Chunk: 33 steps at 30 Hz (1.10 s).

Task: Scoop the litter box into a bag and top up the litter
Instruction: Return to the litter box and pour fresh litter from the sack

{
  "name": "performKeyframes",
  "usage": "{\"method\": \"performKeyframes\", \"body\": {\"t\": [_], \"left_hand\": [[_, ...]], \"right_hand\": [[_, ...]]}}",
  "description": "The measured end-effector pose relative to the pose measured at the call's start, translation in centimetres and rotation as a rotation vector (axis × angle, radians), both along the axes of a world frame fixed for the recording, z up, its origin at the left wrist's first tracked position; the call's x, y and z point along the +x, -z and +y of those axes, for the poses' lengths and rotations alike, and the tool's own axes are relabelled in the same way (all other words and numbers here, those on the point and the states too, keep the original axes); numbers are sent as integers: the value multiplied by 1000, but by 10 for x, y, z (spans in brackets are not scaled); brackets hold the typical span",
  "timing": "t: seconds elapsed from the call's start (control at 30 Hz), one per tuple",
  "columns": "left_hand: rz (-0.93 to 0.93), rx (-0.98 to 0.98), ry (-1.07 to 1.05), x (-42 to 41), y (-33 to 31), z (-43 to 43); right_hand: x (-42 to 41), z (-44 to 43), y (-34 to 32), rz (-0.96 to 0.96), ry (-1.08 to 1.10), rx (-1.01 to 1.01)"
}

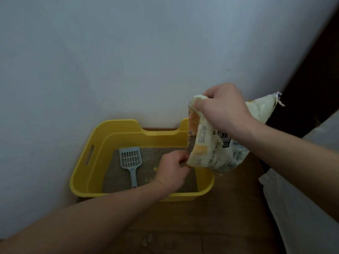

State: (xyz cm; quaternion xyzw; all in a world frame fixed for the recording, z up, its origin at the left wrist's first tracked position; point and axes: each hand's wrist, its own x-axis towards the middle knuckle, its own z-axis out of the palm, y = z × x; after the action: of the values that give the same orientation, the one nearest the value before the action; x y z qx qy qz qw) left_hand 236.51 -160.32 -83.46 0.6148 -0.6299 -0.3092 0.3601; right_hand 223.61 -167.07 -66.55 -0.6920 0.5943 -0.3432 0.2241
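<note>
A yellow litter box (80, 173) stands on the wooden floor against the white wall, with grey litter (152, 154) inside. A pale blue slotted scoop (131, 162) lies on the litter, handle toward me. A white and orange litter bag (216, 151) hangs tilted over the box's right side, its mouth facing left. My right hand (222, 109) grips the bag's upper edge. My left hand (172, 171) pinches the bag's lower corner at the mouth, above the litter.
The white wall (128, 61) rises right behind the box. A dark door or frame (315, 79) is at the right. Pale fabric (302, 208) lies at the lower right. A few small pellets (147, 239) sit on the wooden floor (220, 226) near me.
</note>
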Motion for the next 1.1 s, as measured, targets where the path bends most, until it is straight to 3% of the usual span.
{"method": "performKeyframes", "body": {"t": [1.1], "left_hand": [[23,33,10,7,8,-3]], "right_hand": [[8,-2,6,-25,3,42]]}}
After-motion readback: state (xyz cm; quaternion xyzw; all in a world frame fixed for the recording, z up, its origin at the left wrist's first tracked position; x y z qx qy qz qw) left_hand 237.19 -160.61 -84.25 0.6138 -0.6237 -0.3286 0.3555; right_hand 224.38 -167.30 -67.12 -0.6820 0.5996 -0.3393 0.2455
